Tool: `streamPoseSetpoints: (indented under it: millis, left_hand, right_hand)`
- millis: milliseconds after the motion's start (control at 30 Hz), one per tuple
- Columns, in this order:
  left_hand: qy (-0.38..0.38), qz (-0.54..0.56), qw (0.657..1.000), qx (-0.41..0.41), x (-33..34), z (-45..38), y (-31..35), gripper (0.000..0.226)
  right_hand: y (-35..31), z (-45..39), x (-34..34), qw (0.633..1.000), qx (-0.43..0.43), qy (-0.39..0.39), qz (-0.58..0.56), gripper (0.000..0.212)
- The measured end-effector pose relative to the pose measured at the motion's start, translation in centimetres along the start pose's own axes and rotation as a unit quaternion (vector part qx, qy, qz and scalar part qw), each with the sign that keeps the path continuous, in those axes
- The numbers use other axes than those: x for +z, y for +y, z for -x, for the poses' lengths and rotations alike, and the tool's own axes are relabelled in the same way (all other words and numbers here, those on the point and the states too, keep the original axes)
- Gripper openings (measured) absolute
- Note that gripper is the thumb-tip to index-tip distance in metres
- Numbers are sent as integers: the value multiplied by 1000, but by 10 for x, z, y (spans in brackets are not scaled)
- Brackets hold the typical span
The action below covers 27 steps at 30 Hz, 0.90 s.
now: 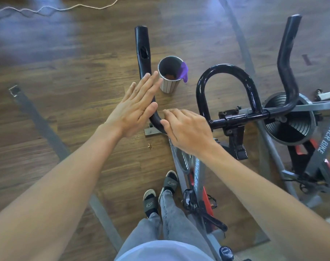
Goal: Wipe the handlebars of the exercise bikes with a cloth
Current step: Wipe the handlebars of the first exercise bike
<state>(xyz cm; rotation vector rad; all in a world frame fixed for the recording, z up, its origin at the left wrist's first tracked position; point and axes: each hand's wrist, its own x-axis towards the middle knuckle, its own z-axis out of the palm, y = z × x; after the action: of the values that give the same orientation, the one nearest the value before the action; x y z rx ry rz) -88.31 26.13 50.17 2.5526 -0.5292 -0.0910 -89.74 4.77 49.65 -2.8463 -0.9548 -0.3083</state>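
Note:
The black handlebar (237, 117) of an exercise bike fills the middle of the head view, with a left horn (142, 53), a centre loop (225, 68) and a right horn (286, 53). My left hand (136, 108) lies flat with straight fingers against the left horn's lower bend. My right hand (186, 129) rests over the bend where the left horn meets the crossbar, fingers curled round the tube. A purple cloth (184, 71) hangs over the rim of a metal cup (169, 78) on the floor beyond my hands. Neither hand holds the cloth.
The grey bike frame (198, 178) with red parts runs down to my feet in sandals (160, 191). A second bike's flywheel (290, 119) sits at right. Grey floor bars (47, 132) cross the wooden floor at left. A white cord (47, 9) lies at the top.

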Motion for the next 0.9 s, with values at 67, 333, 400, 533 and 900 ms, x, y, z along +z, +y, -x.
streamPoseSetpoints:
  millis: [67, 333, 400, 533, 900]
  left_hand:
    - [-7, -1, 1000, -8, -1, 1, 0, 57]
    - [-13, 13, 1000, 15, -6, 2, 1, 58]
    - [11, 23, 999, 42, -12, 3, 1, 58]
    - [54, -2, 998, 39, -24, 1, -2, 56]
    - [18, -3, 998, -59, 0, -8, 14, 62]
  right_hand:
    - [20, 14, -3, 999, -22, 44, 8, 49]
    - [-26, 0, 16, 992, 36, 121, 4, 49]
    - [-52, -12, 24, 989, 84, 121, 25, 52]
    - [-69, -25, 27, 981, 133, 124, 71, 49]
    - [39, 25, 3, 990, -57, 128, 3, 30]
